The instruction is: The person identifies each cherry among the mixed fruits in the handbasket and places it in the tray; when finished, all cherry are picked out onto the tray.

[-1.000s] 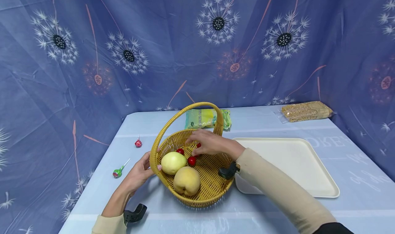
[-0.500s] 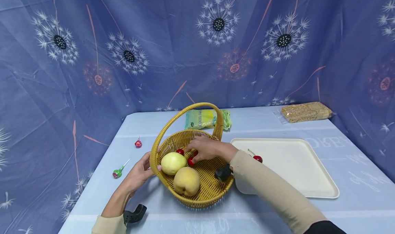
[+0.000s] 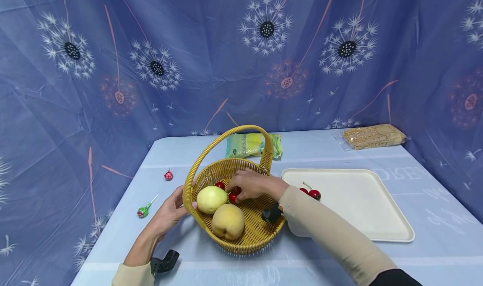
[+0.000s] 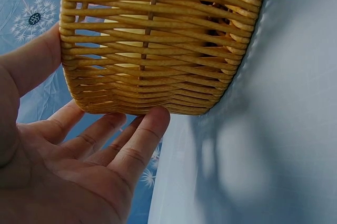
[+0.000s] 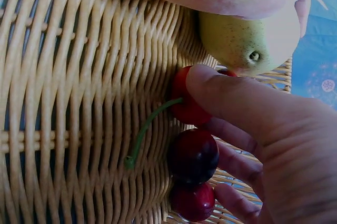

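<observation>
A woven basket (image 3: pixel 260 231) with an arched handle stands tilted on the table. My left hand (image 3: pixel 171 208) grips its left rim, thumb over the edge and fingers against the outer weave, as the left wrist view also shows. My right hand (image 3: pixel 250 184) reaches inside the basket. Between its thumb and fingers it pinches a red cherry (image 5: pixel 181 88) with a green stem. Next to that lie a dark cherry (image 5: pixel 193 155) and another red cherry (image 5: pixel 193 203). One more cherry (image 3: pixel 220 185) sits near a pale yellow-green fruit (image 3: pixel 212 199) and a peach (image 3: pixel 228 222).
Right of the basket is a cream tray (image 3: pixel 354 210) holding cherries (image 3: pixel 315 194), partly behind the right sleeve. Two lollipops, one red (image 3: pixel 168 175) and one green (image 3: pixel 143 211), lie at left. A green packet (image 3: pixel 245 145) and a grain packet (image 3: pixel 373 136) lie at the back.
My right hand has come slightly nearer and down onto the red cherry, its thumb now over it. The right sleeve shifted left, uncovering cherries on the tray. My left hand stayed put.
</observation>
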The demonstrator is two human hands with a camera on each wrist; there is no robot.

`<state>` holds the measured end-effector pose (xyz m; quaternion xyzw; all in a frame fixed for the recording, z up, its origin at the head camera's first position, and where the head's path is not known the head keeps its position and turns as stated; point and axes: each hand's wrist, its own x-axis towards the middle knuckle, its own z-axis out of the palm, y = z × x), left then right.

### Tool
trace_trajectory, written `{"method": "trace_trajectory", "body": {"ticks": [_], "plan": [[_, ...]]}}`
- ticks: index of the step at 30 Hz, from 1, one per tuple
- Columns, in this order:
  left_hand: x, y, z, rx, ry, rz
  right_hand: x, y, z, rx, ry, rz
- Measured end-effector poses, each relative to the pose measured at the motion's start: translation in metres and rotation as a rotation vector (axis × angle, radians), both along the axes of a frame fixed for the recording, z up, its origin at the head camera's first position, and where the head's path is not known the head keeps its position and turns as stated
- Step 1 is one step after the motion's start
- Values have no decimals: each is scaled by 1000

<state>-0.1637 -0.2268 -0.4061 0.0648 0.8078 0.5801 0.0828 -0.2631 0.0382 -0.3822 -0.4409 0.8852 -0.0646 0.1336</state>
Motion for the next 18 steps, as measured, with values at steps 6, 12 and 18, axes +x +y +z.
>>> {"method": "trace_trajectory", "body": {"ticks": [6,12,18], "plan": [[0,0,2,-2,4,-7,-1,-1,-3,0,17,23],[0,0,2,-4,-2,2,-1,1,-1,-7,27,19],[-1,0,0,-12,1,4,0,7,9,-70,-16,-21]]}}
